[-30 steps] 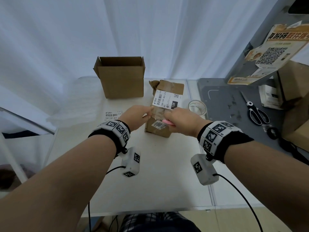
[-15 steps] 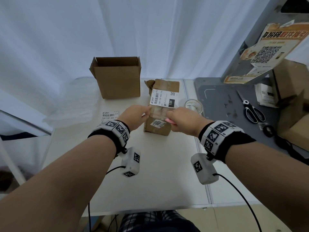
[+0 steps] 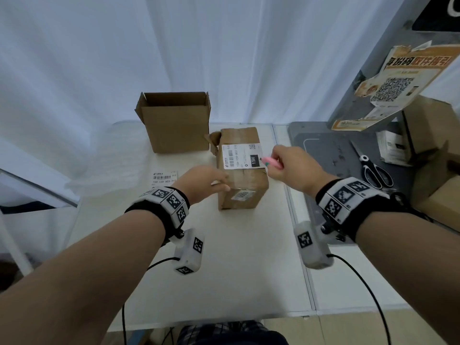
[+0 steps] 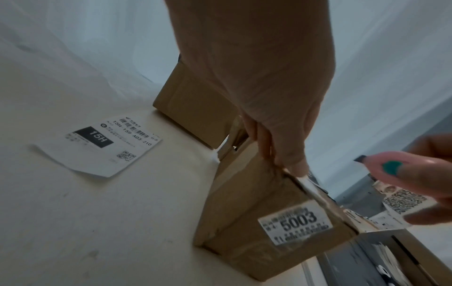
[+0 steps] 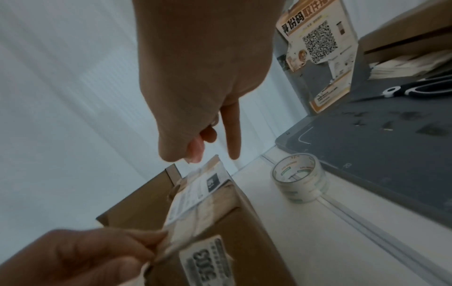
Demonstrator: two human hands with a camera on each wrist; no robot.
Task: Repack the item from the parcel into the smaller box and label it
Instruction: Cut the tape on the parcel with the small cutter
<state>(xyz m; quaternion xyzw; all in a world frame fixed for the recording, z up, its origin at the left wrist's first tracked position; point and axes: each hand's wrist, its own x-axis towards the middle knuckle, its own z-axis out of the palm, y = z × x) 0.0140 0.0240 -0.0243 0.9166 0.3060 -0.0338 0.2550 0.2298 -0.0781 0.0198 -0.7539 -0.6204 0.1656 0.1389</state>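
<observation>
White curtains close off the back of a pale desk [image 3: 239, 265], with a dark grey mat to the right of it.

The left hand [image 3: 202, 181] pinches the near top edge of the parcel [image 3: 242, 185] between thumb and fingertips, where a strip of tape or flap lifts. The right hand [image 3: 290, 165] is off the parcel, just beside its right top edge, curled round a small pink cutter [image 3: 270, 162] whose dark tip points left at the shipping label [image 3: 242, 155] on top. Whether a blade is out I cannot tell.

The parcel stands directly ahead of both hands, between them, with its long axis running away from the person. The left hand touches it; the right is near but apart. It is a creased brown carton wrapped in clear tape, with a small sticker [image 4: 294, 221] reading 5003 on its near face and a torn flap sticking out at its far left corner. It looks still mostly shut, so opening it seems the step in hand, and the cutter would have to travel along that long axis.

Beyond the left hand, behind the parcel, the smaller box [image 3: 175, 122] stands open-topped. A loose label [image 3: 164, 176] lies flat on the desk just left of that hand. Beyond the right hand lie a roll of clear tape [image 5: 299, 182] and, farther right, scissors [image 3: 374, 171] on the mat.
</observation>
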